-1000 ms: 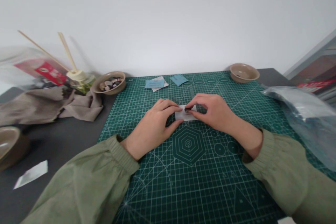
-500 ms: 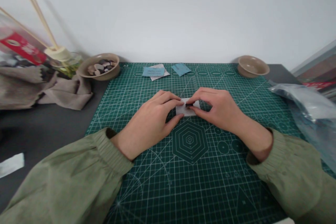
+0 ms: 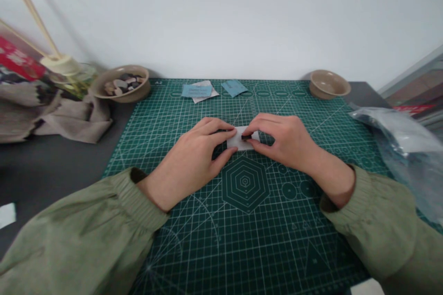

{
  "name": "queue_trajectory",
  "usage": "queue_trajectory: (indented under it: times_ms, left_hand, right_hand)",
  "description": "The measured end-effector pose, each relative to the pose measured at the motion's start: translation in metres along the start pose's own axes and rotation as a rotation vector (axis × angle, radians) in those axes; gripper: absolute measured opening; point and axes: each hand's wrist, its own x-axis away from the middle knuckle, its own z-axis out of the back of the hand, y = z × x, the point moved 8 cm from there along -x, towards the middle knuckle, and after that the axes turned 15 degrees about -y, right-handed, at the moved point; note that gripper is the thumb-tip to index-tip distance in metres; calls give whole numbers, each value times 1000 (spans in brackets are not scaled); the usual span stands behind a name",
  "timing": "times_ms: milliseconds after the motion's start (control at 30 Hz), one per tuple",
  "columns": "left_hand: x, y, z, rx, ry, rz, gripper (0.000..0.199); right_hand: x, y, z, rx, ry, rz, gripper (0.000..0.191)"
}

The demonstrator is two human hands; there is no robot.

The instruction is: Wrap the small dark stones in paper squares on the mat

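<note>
Olive-cuffed, the right hand (image 3: 289,137) pinches a small black oblong piece (image 3: 246,137) over a white paper rectangle (image 3: 238,145), whose nine-o'clock end the left hand (image 3: 192,156) touches, thumb and fingers parted. Beneath lies a green gridded mat (image 3: 204,262), with round brown bowls at ten (image 3: 138,95) and two o'clock (image 3: 320,92).

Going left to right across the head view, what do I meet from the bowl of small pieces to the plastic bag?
Bowl of small pieces, left hand, white paper, right hand, second bowl, plastic bag.
</note>
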Motion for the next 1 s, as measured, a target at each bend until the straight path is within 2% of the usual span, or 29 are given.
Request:
queue_trajectory:
  times_ms: [1000]
  left_hand:
    - [-3,-1,1,9,-14,-5,39]
  right_hand:
    - [0,-4,2,32,17,45,12]
